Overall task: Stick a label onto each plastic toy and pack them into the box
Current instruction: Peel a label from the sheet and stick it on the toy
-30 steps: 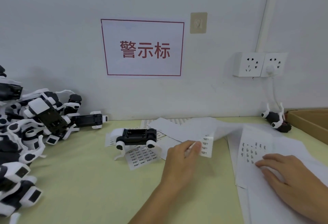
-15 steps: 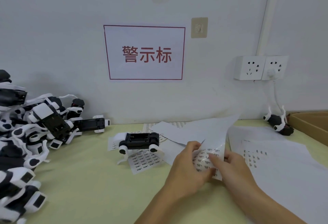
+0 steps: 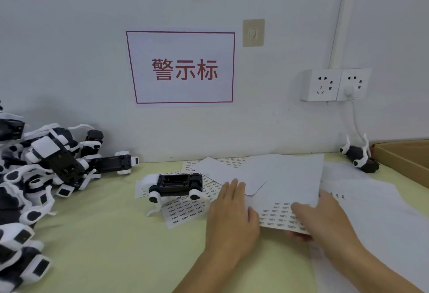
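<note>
Red "警示标" sign (image 3: 183, 68) above; both hands hold the label sheet (image 3: 282, 215), left hand (image 3: 232, 218) flat, right hand (image 3: 325, 220) gripping.

We see glossy black-and-white plastic toys (image 3: 34, 176) at left, matt white paper label sheets (image 3: 285, 190) centre, brown cardboard box (image 3: 404, 155) at right.

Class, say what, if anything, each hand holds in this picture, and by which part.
The right hand grips the white printed label sheet by its near edge. The left hand lies flat beside it, holding nothing.

box (image 3: 404, 158) cropped right, label print (image 3: 281, 215) illegible
</note>
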A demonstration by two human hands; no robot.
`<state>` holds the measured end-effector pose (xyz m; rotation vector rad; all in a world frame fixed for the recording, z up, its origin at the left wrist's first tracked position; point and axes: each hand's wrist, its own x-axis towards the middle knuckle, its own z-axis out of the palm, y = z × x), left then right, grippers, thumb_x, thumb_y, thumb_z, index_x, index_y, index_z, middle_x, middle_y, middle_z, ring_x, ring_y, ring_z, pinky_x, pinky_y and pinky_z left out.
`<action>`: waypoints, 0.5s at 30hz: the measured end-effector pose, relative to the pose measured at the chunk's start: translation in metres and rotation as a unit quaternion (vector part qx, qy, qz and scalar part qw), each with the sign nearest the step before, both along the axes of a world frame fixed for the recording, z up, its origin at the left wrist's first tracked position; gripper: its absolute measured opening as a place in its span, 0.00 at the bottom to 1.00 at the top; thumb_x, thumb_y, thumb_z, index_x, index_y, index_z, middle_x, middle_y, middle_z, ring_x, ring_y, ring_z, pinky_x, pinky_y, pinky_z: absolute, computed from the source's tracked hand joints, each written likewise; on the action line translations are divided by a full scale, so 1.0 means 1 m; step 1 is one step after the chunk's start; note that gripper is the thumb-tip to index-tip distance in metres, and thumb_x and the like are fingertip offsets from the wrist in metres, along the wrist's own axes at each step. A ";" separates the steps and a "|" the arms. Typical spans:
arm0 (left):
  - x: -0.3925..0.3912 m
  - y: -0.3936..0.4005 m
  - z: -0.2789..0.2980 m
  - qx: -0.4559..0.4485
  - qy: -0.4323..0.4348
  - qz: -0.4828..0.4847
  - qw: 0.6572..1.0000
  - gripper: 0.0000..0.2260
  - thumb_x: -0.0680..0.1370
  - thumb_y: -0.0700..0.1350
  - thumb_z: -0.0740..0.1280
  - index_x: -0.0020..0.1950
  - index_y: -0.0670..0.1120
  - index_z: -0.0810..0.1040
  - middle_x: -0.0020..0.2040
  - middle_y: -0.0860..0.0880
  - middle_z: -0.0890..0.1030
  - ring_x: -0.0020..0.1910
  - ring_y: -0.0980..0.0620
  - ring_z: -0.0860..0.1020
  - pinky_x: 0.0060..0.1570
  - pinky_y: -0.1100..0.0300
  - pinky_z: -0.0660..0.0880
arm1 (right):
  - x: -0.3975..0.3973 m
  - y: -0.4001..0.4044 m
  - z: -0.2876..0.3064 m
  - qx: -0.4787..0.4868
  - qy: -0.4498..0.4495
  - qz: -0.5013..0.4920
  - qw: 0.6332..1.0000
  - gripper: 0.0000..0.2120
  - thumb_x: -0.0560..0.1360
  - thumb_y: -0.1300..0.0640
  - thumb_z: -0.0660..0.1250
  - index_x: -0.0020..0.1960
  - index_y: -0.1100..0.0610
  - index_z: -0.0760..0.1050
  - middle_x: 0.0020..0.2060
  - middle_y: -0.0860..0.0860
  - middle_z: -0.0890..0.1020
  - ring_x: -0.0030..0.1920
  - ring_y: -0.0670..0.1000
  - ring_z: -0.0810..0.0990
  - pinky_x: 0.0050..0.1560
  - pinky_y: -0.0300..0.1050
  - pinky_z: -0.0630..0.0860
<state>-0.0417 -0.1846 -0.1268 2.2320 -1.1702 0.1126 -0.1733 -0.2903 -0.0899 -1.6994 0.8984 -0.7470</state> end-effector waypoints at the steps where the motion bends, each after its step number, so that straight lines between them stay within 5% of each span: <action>1: 0.000 -0.002 -0.001 0.051 -0.006 -0.017 0.999 0.28 0.81 0.50 0.54 0.81 0.52 0.51 0.82 0.54 0.48 0.80 0.55 0.45 0.77 0.54 0.49 | -0.003 -0.004 0.002 0.001 0.012 0.001 1.000 0.06 0.72 0.66 0.63 0.45 0.59 0.76 0.30 0.55 0.84 0.27 0.58 0.83 0.25 0.45 0.75; 4: 0.001 -0.008 -0.004 0.155 -0.018 -0.044 0.987 0.31 0.80 0.52 0.51 0.82 0.52 0.45 0.82 0.54 0.45 0.80 0.53 0.41 0.78 0.48 0.44 | -0.008 -0.012 0.002 -0.004 0.060 0.010 0.998 0.05 0.72 0.66 0.62 0.46 0.61 0.75 0.27 0.57 0.83 0.24 0.58 0.80 0.24 0.44 0.73; 8: 0.004 -0.008 -0.001 0.101 -0.051 -0.066 0.991 0.23 0.80 0.50 0.56 0.76 0.49 0.63 0.67 0.52 0.69 0.70 0.52 0.65 0.72 0.53 0.57 | -0.007 -0.015 -0.003 0.011 0.082 0.008 0.997 0.08 0.71 0.65 0.61 0.49 0.60 0.72 0.28 0.57 0.83 0.21 0.56 0.78 0.24 0.44 0.73; 12: 0.007 -0.004 0.003 0.041 -0.030 -0.078 0.996 0.11 0.82 0.49 0.61 0.62 0.48 0.76 0.58 0.54 0.71 0.59 0.53 0.70 0.61 0.58 0.67 | -0.008 -0.018 -0.003 0.009 0.079 -0.009 0.997 0.06 0.73 0.63 0.61 0.50 0.58 0.72 0.29 0.54 0.84 0.22 0.57 0.80 0.23 0.43 0.73; 15: 0.003 -0.003 0.009 0.080 -0.057 -0.072 0.993 0.07 0.84 0.47 0.59 0.55 0.46 0.75 0.56 0.51 0.76 0.56 0.50 0.73 0.53 0.55 0.70 | -0.010 -0.019 -0.001 0.000 0.094 -0.022 0.995 0.05 0.74 0.60 0.62 0.50 0.60 0.73 0.35 0.57 0.84 0.24 0.56 0.81 0.23 0.44 0.76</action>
